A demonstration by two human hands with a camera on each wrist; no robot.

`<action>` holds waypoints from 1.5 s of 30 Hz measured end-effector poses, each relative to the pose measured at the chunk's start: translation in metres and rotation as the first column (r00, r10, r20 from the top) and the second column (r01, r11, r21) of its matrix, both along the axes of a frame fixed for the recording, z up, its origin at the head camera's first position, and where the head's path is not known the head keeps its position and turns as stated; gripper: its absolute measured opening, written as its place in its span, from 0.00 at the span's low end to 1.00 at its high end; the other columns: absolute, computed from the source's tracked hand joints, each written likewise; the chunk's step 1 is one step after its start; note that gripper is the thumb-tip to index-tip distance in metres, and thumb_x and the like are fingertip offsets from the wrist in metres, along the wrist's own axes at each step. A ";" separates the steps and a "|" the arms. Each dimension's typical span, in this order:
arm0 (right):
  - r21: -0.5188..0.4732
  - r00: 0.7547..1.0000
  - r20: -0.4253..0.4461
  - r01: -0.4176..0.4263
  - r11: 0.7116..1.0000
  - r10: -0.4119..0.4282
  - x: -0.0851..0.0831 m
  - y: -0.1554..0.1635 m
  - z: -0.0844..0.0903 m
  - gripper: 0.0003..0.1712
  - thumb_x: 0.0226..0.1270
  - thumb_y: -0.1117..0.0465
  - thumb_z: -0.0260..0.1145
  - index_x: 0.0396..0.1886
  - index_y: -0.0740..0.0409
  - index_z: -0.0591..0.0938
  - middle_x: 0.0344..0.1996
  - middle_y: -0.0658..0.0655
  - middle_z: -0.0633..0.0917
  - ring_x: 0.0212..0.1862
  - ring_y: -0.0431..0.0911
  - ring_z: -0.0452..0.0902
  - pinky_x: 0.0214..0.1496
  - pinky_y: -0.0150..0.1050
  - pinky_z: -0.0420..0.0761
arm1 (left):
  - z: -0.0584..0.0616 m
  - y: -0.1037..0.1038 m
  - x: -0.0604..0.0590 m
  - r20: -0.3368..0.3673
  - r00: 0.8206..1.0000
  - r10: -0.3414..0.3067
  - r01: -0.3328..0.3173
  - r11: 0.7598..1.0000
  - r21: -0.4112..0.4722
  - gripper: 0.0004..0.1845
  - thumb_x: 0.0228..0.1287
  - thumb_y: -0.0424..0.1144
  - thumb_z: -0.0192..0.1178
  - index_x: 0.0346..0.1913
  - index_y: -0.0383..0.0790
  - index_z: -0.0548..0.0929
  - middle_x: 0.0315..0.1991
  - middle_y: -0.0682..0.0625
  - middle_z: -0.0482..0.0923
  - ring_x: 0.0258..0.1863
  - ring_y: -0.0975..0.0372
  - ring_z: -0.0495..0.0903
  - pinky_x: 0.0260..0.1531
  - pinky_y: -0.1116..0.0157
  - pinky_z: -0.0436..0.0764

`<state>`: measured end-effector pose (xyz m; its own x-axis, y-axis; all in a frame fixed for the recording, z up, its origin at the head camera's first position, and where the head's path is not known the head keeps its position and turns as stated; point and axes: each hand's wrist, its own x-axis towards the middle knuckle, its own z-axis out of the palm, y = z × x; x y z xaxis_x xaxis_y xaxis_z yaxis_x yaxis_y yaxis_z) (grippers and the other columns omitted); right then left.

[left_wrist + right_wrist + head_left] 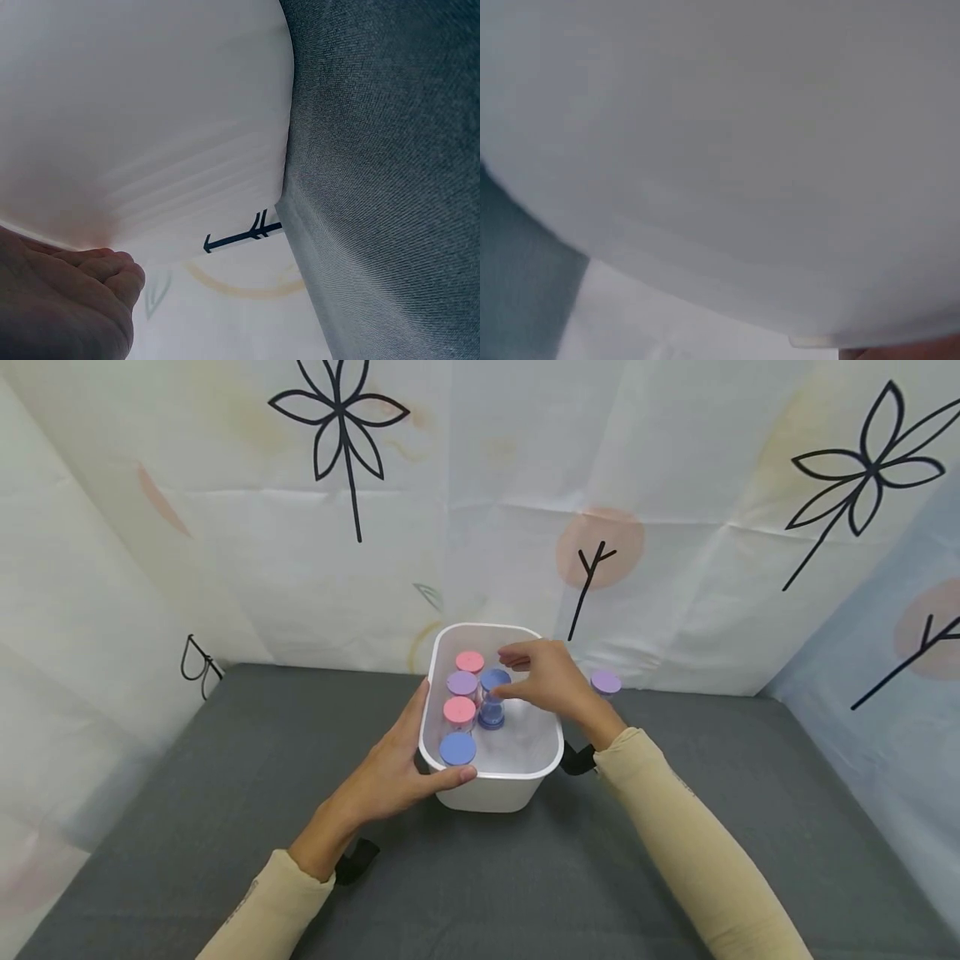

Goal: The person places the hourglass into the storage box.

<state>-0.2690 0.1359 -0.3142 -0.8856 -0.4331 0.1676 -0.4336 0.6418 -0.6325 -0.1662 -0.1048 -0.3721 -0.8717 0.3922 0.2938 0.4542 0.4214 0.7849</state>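
A white plastic bin (pixel 498 795) stands on the table. My left hand (pixel 390 781) holds it, the thumb along the front rim and the fingers against the left wall. Inside are small clear jars with coloured lids: a pink-lidded jar (pixel 469 662), a purple-lidded jar (pixel 462 683), another pink-lidded jar (pixel 459 710) and a blue-lidded jar (pixel 457 748) line the left. Over the bin, my right hand (pixel 551 681) has thumb and fingers spread apart beside a second blue-lidded jar (pixel 495 678). A blue-tinted jar (pixel 491 715) sits just in front; which way up, I cannot tell.
Behind my right wrist a purple-lidded jar (pixel 605 682) stands outside the bin, partly hidden. The dark grey tabletop (pixel 487 893) meets a patterned cloth backdrop (pixel 480 560) at its far edge. In the right wrist view the bin wall (pixel 720 150) covers most of the picture.
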 end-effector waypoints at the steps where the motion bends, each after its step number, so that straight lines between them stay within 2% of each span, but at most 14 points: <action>1: -0.049 1.000 0.012 -0.007 0.999 0.007 0.002 0.003 0.000 0.35 0.52 0.59 0.83 0.59 0.67 0.83 0.53 0.62 0.86 0.55 0.54 0.83 0.59 0.46 0.79 | 0.000 0.000 0.000 -0.003 1.000 -0.001 0.001 1.000 0.004 0.64 0.57 0.58 0.73 0.83 0.56 0.35 0.82 0.56 0.42 0.75 0.57 0.58 0.67 0.41 0.62; 4: -0.210 0.998 0.055 -0.011 0.978 0.023 0.009 0.014 0.002 0.35 0.55 0.60 0.82 0.61 0.68 0.81 0.55 0.63 0.85 0.58 0.56 0.82 0.59 0.45 0.79 | 0.000 0.001 -0.001 -0.013 1.000 0.001 -0.001 1.000 0.005 0.64 0.57 0.59 0.73 0.82 0.59 0.35 0.81 0.56 0.44 0.74 0.59 0.59 0.67 0.42 0.63; 7: -0.355 0.998 0.060 0.015 0.935 0.007 0.016 0.028 0.003 0.35 0.57 0.63 0.80 0.63 0.70 0.79 0.57 0.66 0.84 0.59 0.58 0.81 0.59 0.43 0.79 | -0.001 0.002 -0.001 -0.020 1.000 -0.005 0.005 1.000 0.015 0.63 0.56 0.58 0.74 0.82 0.64 0.36 0.81 0.56 0.46 0.73 0.61 0.60 0.67 0.43 0.64; 11: -0.490 0.997 0.030 0.074 0.868 -0.068 0.025 0.049 0.001 0.33 0.59 0.66 0.78 0.64 0.70 0.78 0.56 0.67 0.83 0.59 0.59 0.80 0.56 0.36 0.79 | -0.002 0.002 -0.001 -0.027 1.000 -0.001 0.002 1.000 0.018 0.63 0.56 0.58 0.74 0.81 0.66 0.36 0.81 0.59 0.46 0.73 0.60 0.59 0.67 0.44 0.63; 14: -0.535 0.990 0.008 0.120 0.837 -0.137 0.030 0.066 -0.004 0.32 0.60 0.66 0.78 0.64 0.70 0.78 0.56 0.67 0.83 0.59 0.58 0.81 0.55 0.33 0.79 | -0.001 0.002 0.000 -0.031 0.999 0.007 -0.006 1.000 0.013 0.63 0.56 0.58 0.74 0.81 0.66 0.36 0.80 0.62 0.45 0.74 0.59 0.59 0.68 0.44 0.63; 17: -0.559 0.977 -0.009 0.170 0.812 -0.211 0.034 0.080 -0.011 0.32 0.60 0.66 0.77 0.64 0.71 0.78 0.56 0.67 0.83 0.58 0.55 0.81 0.56 0.34 0.79 | -0.001 0.002 0.000 -0.031 0.999 0.010 -0.009 1.000 0.012 0.63 0.56 0.58 0.74 0.82 0.65 0.36 0.80 0.65 0.44 0.74 0.58 0.59 0.68 0.44 0.62; 22: -0.589 0.935 -0.018 0.276 0.760 -0.354 0.037 0.095 -0.027 0.33 0.58 0.70 0.78 0.63 0.71 0.79 0.55 0.68 0.83 0.58 0.54 0.81 0.59 0.35 0.77 | -0.001 0.002 0.000 -0.027 1.000 0.006 -0.005 1.000 0.013 0.63 0.56 0.58 0.74 0.81 0.66 0.36 0.80 0.63 0.45 0.74 0.59 0.59 0.68 0.44 0.62; 25: -0.585 0.910 -0.010 0.331 0.740 -0.415 0.036 0.101 -0.036 0.35 0.57 0.69 0.79 0.64 0.69 0.78 0.57 0.68 0.82 0.59 0.56 0.80 0.60 0.35 0.77 | -0.001 0.003 0.000 -0.025 1.000 0.005 -0.004 1.000 0.017 0.63 0.56 0.58 0.74 0.82 0.65 0.36 0.81 0.61 0.45 0.74 0.59 0.59 0.68 0.43 0.62; 28: -0.578 0.890 -0.011 0.366 0.730 -0.455 0.034 0.106 -0.044 0.37 0.56 0.68 0.80 0.66 0.69 0.77 0.59 0.67 0.82 0.61 0.58 0.79 0.61 0.37 0.76 | -0.001 0.003 0.000 -0.028 1.000 0.002 -0.001 1.000 0.018 0.63 0.56 0.58 0.74 0.82 0.65 0.36 0.81 0.59 0.45 0.74 0.59 0.59 0.67 0.43 0.62; 32: -0.537 0.872 0.009 0.417 0.733 -0.489 0.030 0.112 -0.052 0.39 0.56 0.65 0.81 0.67 0.70 0.76 0.60 0.66 0.81 0.62 0.58 0.78 0.63 0.42 0.76 | -0.001 0.002 0.000 -0.030 1.000 0.005 -0.005 1.000 0.011 0.63 0.56 0.59 0.74 0.82 0.65 0.36 0.80 0.62 0.44 0.74 0.59 0.59 0.68 0.43 0.62; 40: -0.431 0.874 0.108 0.471 0.770 -0.474 0.019 0.115 -0.067 0.41 0.59 0.58 0.80 0.68 0.71 0.74 0.62 0.67 0.80 0.64 0.56 0.77 0.64 0.42 0.75 | 0.000 0.001 -0.001 -0.033 0.999 0.002 -0.001 1.000 0.013 0.63 0.56 0.58 0.74 0.82 0.65 0.37 0.80 0.63 0.45 0.73 0.61 0.59 0.67 0.43 0.63; 43: -0.399 0.875 0.111 0.473 0.786 -0.471 0.018 0.116 -0.070 0.41 0.60 0.57 0.79 0.68 0.71 0.74 0.61 0.68 0.80 0.62 0.56 0.78 0.61 0.38 0.77 | 0.000 0.001 -0.001 -0.028 1.000 0.002 -0.001 1.000 0.013 0.63 0.56 0.59 0.74 0.82 0.65 0.36 0.80 0.64 0.44 0.73 0.61 0.59 0.67 0.43 0.62; 45: -0.375 0.880 0.102 0.466 0.801 -0.464 0.017 0.116 -0.071 0.41 0.61 0.56 0.79 0.68 0.70 0.74 0.60 0.68 0.81 0.60 0.57 0.80 0.56 0.31 0.78 | 0.000 0.000 -0.001 -0.023 1.000 0.005 -0.005 1.000 0.011 0.63 0.56 0.59 0.74 0.82 0.66 0.36 0.80 0.65 0.44 0.74 0.61 0.58 0.68 0.43 0.62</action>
